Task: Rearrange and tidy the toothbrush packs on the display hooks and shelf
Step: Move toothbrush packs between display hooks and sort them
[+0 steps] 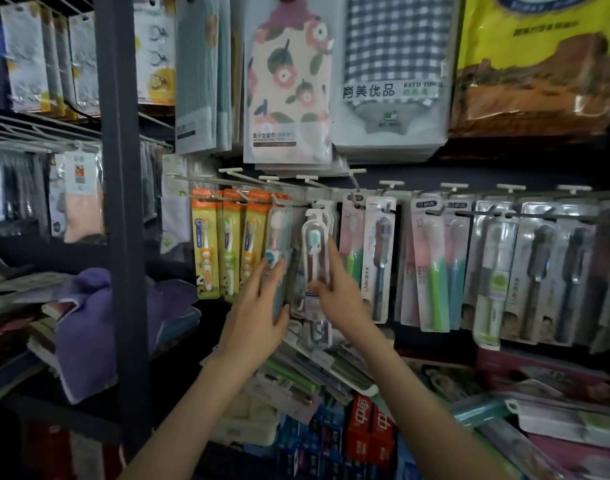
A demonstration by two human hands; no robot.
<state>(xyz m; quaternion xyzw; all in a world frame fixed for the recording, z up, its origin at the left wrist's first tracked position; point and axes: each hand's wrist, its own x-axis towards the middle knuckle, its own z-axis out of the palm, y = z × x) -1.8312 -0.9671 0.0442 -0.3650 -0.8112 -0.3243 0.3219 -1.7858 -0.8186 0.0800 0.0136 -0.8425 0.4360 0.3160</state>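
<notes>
Left hand (262, 306): grasping clear pack (277, 258), pink-headed toothbrush inside.
Right hand (334, 285): grasping hanging blister pack (317, 251), blue-headed toothbrush inside.
Near shelf (435, 368): loose packs piled.

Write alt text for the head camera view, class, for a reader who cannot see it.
A person's left hand and right hand each grip a clear toothbrush pack hanging on display hooks, among rows of other packs. Towels hang above; loose packs clutter the shelf below.
</notes>
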